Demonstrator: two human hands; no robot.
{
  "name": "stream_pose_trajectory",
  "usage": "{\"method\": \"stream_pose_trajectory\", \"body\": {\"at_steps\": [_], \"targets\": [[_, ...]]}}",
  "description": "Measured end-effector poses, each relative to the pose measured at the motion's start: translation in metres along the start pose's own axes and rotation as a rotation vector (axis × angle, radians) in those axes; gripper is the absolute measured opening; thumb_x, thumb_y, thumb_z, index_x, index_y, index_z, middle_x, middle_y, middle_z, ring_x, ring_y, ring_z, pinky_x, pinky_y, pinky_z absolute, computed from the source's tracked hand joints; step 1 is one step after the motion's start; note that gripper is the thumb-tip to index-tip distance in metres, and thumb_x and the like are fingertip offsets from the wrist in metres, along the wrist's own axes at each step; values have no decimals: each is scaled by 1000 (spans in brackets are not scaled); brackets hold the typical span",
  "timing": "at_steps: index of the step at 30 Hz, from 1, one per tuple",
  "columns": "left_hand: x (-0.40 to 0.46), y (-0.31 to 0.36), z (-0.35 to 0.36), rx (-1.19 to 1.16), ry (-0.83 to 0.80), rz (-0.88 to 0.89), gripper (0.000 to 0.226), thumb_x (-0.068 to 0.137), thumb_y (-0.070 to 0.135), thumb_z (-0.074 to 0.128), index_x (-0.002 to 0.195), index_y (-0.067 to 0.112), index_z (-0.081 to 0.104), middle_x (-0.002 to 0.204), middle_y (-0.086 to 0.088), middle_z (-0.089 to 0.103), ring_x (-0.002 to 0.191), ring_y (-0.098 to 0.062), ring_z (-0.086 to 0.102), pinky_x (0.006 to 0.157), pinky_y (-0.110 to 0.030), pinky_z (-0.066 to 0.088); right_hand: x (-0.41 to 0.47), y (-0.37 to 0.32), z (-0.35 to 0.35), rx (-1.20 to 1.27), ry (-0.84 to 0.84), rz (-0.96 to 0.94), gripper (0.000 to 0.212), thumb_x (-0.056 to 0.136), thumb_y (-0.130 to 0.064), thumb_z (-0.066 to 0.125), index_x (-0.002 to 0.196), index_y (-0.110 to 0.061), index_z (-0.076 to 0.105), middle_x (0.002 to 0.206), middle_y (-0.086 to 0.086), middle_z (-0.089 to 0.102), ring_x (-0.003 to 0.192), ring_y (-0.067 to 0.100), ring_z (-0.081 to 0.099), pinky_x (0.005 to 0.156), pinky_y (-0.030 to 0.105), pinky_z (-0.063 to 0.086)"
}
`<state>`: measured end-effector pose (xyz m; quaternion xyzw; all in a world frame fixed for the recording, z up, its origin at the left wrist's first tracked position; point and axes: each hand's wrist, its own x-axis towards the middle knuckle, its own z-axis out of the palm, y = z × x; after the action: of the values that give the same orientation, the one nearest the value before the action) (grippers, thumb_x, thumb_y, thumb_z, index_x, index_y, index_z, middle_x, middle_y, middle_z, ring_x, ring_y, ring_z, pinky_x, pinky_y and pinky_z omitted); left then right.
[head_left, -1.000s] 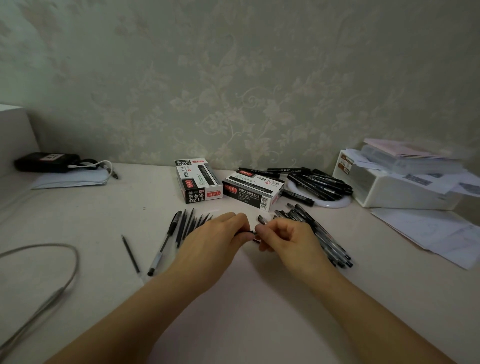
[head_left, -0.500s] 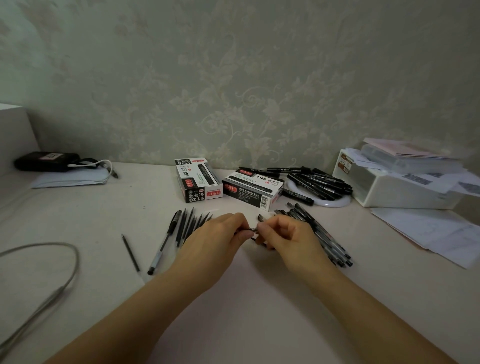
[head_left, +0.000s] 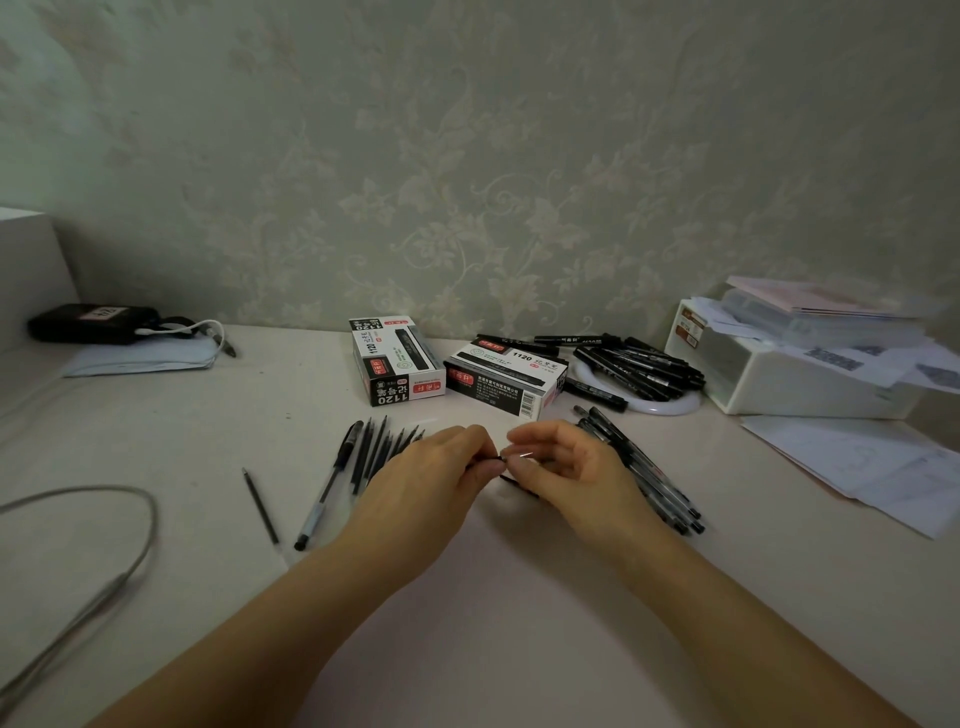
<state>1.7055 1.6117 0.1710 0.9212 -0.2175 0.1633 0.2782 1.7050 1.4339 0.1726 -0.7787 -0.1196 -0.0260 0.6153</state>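
Covered, cut off
The left hand (head_left: 421, 499) and right hand (head_left: 566, 473) cover most of the thin dark piece (head_left: 500, 458); the left also hides refills (head_left: 379, 448) in front of the pen box (head_left: 397, 361); far left of it, a grey cable (head_left: 152, 525) runs off-frame.

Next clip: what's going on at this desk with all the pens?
A person's left hand and right hand meet over a pale desk. Both pinch a thin black pen part between their fingertips; most of it is hidden, so I cannot tell which part. To the left lie fanned thin black refills and a clear-barrelled pen, to the right a pile of clear-barrelled black pens. Two black-and-white marker boxes sit behind the hands.
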Motion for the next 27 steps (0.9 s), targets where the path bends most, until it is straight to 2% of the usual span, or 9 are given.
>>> {"method": "stream_pose_trajectory", "body": {"at_steps": [3, 6, 10, 13, 16, 21, 24, 27], "targets": [[0, 2, -1, 0, 1, 9, 31, 93, 48, 38, 97, 25, 58, 89, 11, 59, 81, -8, 56, 72, -38, 50, -1, -2, 2, 10, 50, 32, 17, 86, -39, 69, 99, -29, 68, 89, -14, 74, 76, -1, 68, 64, 8, 49], [0, 2, -1, 3, -2, 14, 31, 92, 49, 37, 96, 26, 57, 88, 12, 59, 80, -7, 55, 72, -37, 50, -1, -1, 1, 24, 56, 58, 15, 89, -33, 68, 93, -18, 71, 83, -5, 76, 66, -3, 65, 59, 8, 46], [0, 2, -1, -3, -4, -3, 22, 96, 43, 41, 104, 28, 55, 84, 14, 56, 78, -5, 55, 72, -36, 52, 0, -1, -2, 88, 55, 85, 8, 90, -22, 68, 97, -18, 71, 86, -5, 76, 65, -1, 64, 60, 11, 50], [-1, 4, -2, -13, 7, 21, 21, 97, 39, 38, 112, 33, 51, 82, 17, 52, 79, -6, 58, 72, -36, 52, 2, -2, -4, 130, 163, 100, 5, 91, -22, 67, 95, -21, 70, 85, -5, 76, 66, 0, 64, 60, 12, 51], [-2, 4, -2, -20, 7, 24, 19, 99, 36, 39, 113, 35, 51, 88, 16, 52, 82, -9, 60, 72, -37, 52, 3, -1, -9, -103, 247, 10, 3, 89, -26, 70, 89, -28, 69, 84, -12, 73, 69, -3, 63, 59, 10, 48], [-3, 2, 0, 12, 3, 23, 23, 100, 33, 40, 120, 38, 50, 96, 15, 53, 86, -8, 54, 75, -35, 50, -6, 1, -5, -664, 15, -174, 8, 86, -24, 69, 89, -30, 72, 80, -17, 64, 70, -7, 55, 62, 7, 40], [-3, 1, 1, 10, 16, 28, 23, 100, 32, 41, 120, 38, 51, 99, 12, 57, 86, -9, 54, 75, -35, 50, -6, 3, -2, -786, -47, -200, 16, 86, -19, 65, 96, -28, 74, 88, -12, 63, 81, 1, 57, 71, 15, 45], [-3, 0, 2, 12, 18, 33, 23, 100, 32, 41, 119, 39, 51, 99, 13, 57, 88, -10, 54, 75, -36, 50, -6, 5, -2, -772, -57, -182, 17, 88, -20, 64, 99, -27, 74, 91, -9, 62, 84, 5, 58, 76, 21, 48]]}}
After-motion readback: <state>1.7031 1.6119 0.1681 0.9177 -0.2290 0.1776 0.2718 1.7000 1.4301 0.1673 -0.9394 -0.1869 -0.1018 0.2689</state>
